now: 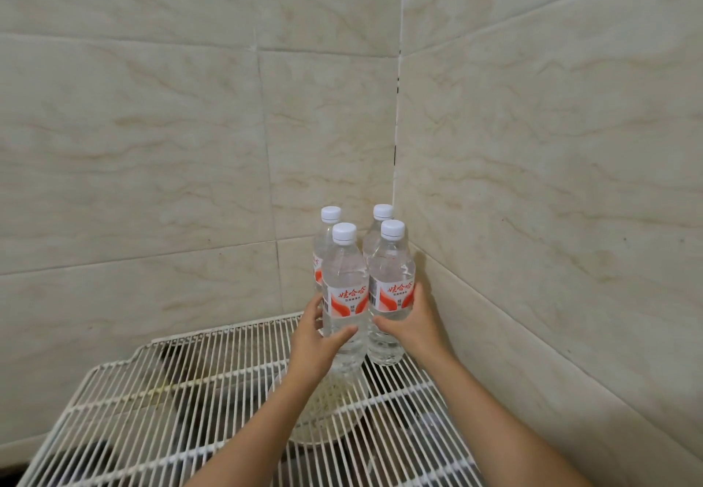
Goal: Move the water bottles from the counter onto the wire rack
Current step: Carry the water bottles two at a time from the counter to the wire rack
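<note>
left hand (316, 340) grips front-left bottle (344, 298), right hand (411, 323) grips front-right bottle (393, 292), on wire rack (171, 391).

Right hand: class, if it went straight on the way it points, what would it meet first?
Probably the back right bottle, standing just behind the front right bottle that the right hand grips; the wall corner lies beyond. Depth is unclear from one view.

My bare left hand (315, 338): curled round the front-left clear plastic white-capped water bottle (344, 269), thumb across its front | my bare right hand (412, 325): curled round the front-right bottle (392, 264) of the same kind, thumb across its front | my forearms: bare, outstretched, converging forward from the lower edge
</note>
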A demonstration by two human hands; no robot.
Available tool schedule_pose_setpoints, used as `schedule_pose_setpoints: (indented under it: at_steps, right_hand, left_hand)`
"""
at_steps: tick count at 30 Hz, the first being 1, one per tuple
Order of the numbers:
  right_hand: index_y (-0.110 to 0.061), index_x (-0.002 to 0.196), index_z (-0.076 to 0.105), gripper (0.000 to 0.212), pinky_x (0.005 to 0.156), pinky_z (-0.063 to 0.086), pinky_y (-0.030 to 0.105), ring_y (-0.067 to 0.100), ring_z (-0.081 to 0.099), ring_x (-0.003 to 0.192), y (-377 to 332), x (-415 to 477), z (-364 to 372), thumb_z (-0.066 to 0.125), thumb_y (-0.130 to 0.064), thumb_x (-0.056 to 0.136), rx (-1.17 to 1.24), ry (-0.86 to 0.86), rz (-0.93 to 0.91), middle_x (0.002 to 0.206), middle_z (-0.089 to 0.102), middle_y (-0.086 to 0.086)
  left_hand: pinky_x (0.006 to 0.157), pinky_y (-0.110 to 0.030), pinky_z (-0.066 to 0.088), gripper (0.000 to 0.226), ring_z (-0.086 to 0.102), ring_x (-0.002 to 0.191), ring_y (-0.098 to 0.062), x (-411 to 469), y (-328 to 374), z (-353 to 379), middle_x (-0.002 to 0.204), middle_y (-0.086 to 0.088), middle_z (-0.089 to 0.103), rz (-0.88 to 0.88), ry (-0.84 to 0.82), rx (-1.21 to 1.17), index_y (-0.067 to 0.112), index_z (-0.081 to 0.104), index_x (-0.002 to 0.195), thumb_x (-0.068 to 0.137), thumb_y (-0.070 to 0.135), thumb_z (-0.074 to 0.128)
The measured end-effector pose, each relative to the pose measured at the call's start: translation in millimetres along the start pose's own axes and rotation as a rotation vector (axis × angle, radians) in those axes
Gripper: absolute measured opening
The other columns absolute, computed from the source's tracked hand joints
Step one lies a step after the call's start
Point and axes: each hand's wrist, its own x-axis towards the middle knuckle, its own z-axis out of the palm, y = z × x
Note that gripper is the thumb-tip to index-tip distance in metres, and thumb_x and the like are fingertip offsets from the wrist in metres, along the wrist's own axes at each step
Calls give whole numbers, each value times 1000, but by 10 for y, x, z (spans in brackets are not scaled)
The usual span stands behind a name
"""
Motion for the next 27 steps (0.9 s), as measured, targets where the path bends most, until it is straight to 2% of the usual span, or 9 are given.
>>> schedule_pose_setpoints:
  at_steps: [7,10,14,16,18,20,23,27]
  right_hand:
    - [-18,133,34,75,87,41,24,18,52,118,11,-4,15,76,-10,71,13,14,8,130,52,4]
    - [-19,134,31,80,90,40,26,20,50,121,44,-8,28,78,-12,69,-6,27,35,133,50,4]
    - [-23,144,15,104,109,35,45,26,35,135,88,-144,82,81,-18,64,-17,103,94,147,35,9]
    - [-21,145,16,100,108,36,48,28,33,136,74,-295,110,79,-18,67,-16,208,101,147,33,10]
    - [-18,141,27,86,106,39,45,27,36,132,40,-495,155,76,-14,70,-34,256,33,140,40,9]
    - [-21,139,31,77,108,37,39,22,35,130,7,-672,218,73,-14,74,-110,189,-62,137,38,5]
    - [-21,137,34,61,109,30,28,18,30,132,-35,-841,376,63,-22,83,-451,-45,-253,139,32,2]
    - [-22,137,33,55,111,25,30,20,26,134,-136,-933,725,55,-29,87,-676,-313,-395,143,29,1]
  left_hand:
    - [86,-29,41,71,46,107,-11,-18,5,23,132,-5,52,-3,19,22,22,36,135,73,17,73]
    - [94,-33,39,74,45,121,-18,-59,13,20,138,-5,47,-11,-4,15,23,31,138,76,17,70]
    - [105,-40,34,84,34,135,-23,-155,0,-68,147,-7,35,-66,-34,45,21,20,143,77,20,70]
    - [106,-46,37,87,33,135,-25,-206,-30,-163,149,-9,32,-101,-19,90,20,17,144,76,24,70]
    - [106,-46,38,86,35,134,-27,-277,-49,-272,148,-10,32,-114,11,145,18,18,144,76,26,69]
    - [105,-43,39,82,37,132,-28,-378,-63,-388,148,-11,33,-123,43,191,17,20,144,78,26,67]
    - [104,-40,38,72,38,132,-26,-590,-111,-616,147,-8,35,-121,88,243,17,25,142,81,24,63]
    - [110,-40,32,68,35,134,-21,-959,-179,-1093,148,-4,33,-142,188,361,17,28,141,83,27,63]
